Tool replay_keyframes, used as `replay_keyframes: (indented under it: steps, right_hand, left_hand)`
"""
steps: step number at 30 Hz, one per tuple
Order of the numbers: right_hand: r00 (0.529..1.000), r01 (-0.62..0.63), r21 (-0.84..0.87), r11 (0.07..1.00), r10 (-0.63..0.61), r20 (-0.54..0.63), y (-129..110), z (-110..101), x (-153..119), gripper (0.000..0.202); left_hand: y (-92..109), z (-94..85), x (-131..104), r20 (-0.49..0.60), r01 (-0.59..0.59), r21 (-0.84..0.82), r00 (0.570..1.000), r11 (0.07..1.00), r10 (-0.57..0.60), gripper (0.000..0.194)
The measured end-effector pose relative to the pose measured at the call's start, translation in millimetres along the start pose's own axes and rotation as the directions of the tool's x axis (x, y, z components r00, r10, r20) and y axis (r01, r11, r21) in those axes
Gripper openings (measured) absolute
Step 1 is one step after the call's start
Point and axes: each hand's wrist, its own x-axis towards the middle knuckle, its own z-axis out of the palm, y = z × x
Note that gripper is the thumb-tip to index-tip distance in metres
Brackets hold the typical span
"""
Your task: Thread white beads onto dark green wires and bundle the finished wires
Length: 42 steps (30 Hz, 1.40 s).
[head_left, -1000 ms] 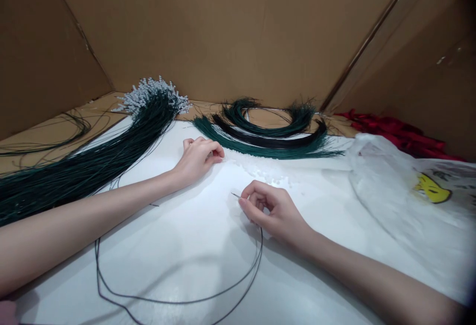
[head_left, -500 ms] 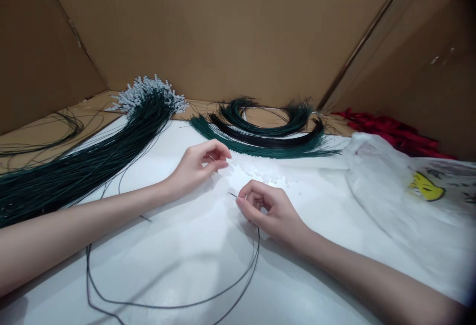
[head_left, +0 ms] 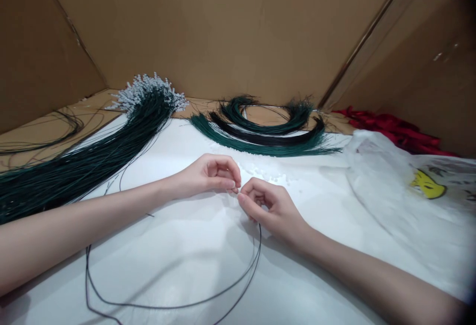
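My right hand (head_left: 273, 207) pinches the end of a thin dark wire (head_left: 174, 307), which loops down from it across the white sheet. Its fingertips meet those of my left hand (head_left: 211, 174), which is closed in a pinch on a tiny white bead (head_left: 238, 190). The fingers hide most of the bead and the wire's tip, so I cannot tell whether the wire passes through it. Loose white beads (head_left: 266, 172) are scattered on the sheet just beyond both hands.
On the left lies a thick bundle of dark green wires (head_left: 85, 161) with white beaded tips (head_left: 143, 92). Curved bundles of green and black wire (head_left: 260, 140) lie at the back. A clear plastic bag (head_left: 379, 181) and red fabric (head_left: 397, 132) are right, before cardboard walls (head_left: 208, 32).
My left hand has come from the loose beads toward me and to the right, meeting the wire's tip with a bead. My right hand has stayed nearly in place.
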Motion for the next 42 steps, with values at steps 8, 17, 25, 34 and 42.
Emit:
replay_keyframes:
  steps: [8, 17, 25, 34, 42]
  right_hand:
    - [1.000, 0.002, -0.001, 1.000, -0.002, -0.008, 2.8, 0.3, -1.9, 0.014]
    - [1.000, 0.023, -0.023, 0.999, -0.023, -0.003, 3.2, 0.0, -0.5, 0.015]
    - [1.000, 0.017, -0.014, 1.000, -0.017, -0.003, 3.2, 0.0, -0.3, 0.014]
    - [1.000, 0.024, -0.021, 1.000, -0.024, -0.001, 3.0, -0.3, -0.6, 0.014]
    - [1.000, 0.022, -0.016, 1.000, -0.023, -0.003, 1.9, -0.4, -1.2, 0.014]
  left_hand:
    - [-2.2, -1.3, 0.7, 0.046, -0.017, -0.075, 0.999, 0.997, 0.020, 0.010]
    - [-2.2, -2.0, 1.6, 0.070, -0.025, -0.088, 0.997, 0.996, 0.031, 0.007]
    - [-3.6, -2.7, 2.1, 0.064, -0.024, -0.125, 0.997, 0.992, 0.032, 0.008]
    - [-3.2, -3.0, 3.0, 0.026, -0.014, -0.181, 0.999, 0.983, 0.019, 0.014]
    - [-3.1, -3.7, 3.5, 0.040, -0.013, -0.175, 0.999, 0.985, 0.020, 0.012]
